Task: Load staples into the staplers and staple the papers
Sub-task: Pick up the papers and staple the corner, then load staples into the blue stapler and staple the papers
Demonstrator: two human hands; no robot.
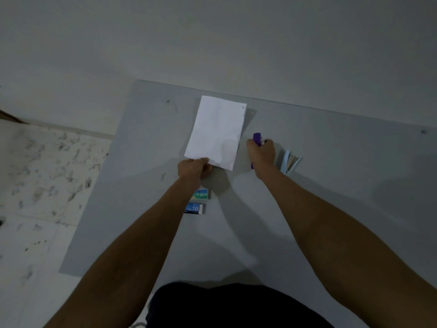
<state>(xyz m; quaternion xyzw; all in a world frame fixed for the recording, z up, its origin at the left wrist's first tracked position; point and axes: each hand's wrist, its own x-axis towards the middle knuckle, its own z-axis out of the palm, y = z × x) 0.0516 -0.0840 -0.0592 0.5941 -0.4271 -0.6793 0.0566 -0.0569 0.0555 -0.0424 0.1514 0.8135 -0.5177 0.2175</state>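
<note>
Table (331, 209): grey top, filling the middle and right of the view.
Papers (216, 131): white stack at 12 o'clock of the table's middle, its near left corner pinched by the left hand.
Left hand (192, 168): closed on the papers' corner.
Right hand (262, 155): at 3 o'clock of the papers, clenched around the purple stapler (257, 139).
Blue stapler (290, 163): lying hinged apart at 3 o'clock of the right hand, untouched.
Staple boxes: green box (200, 194) and blue box (195, 208) at 6 o'clock of the left hand.
</note>
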